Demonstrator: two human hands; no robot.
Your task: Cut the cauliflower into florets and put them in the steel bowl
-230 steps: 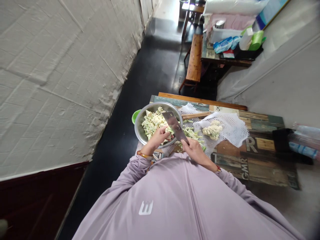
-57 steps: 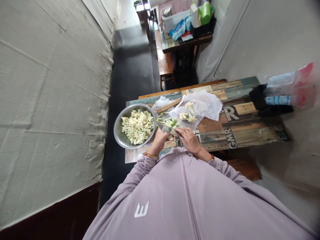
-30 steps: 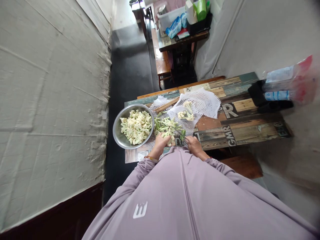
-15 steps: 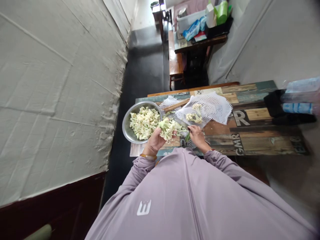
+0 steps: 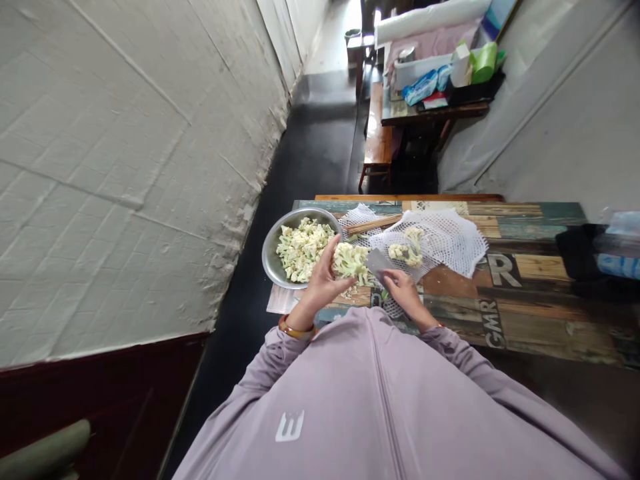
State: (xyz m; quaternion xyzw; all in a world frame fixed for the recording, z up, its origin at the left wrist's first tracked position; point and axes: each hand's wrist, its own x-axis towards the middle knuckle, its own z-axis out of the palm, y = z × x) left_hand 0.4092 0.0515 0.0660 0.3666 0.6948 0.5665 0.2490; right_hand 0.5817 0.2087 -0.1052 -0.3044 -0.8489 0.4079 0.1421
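My left hand point(image 5: 323, 287) is around a pale green-white piece of cauliflower point(image 5: 351, 260), thumb on the near side and a finger stretched along the far left side. My right hand point(image 5: 405, 292) grips a knife point(image 5: 379, 263) whose broad grey blade points left and touches or nearly touches the cauliflower's right side. Its handle is mostly hidden in my fingers. To the left, a metal bowl point(image 5: 270, 257) holds many cut cauliflower florets point(image 5: 306, 248). Another piece of cauliflower point(image 5: 407, 252) lies on white netting point(image 5: 457, 240) beyond the knife.
A bundle of thin sticks point(image 5: 373, 225) lies on the netting. The wood-patterned table point(image 5: 530, 293) carries a dark object with blue packaging point(image 5: 617, 267) at its right end. Beyond stand a bench point(image 5: 377, 143) and a cluttered table point(image 5: 435, 115). A white wall point(image 5: 125, 187) rises on the left.
The camera view has shifted, so the table appears lower and further right. My left fingers have spread wider around the cauliflower. The knife blade now shows its broad face, steeper than before.
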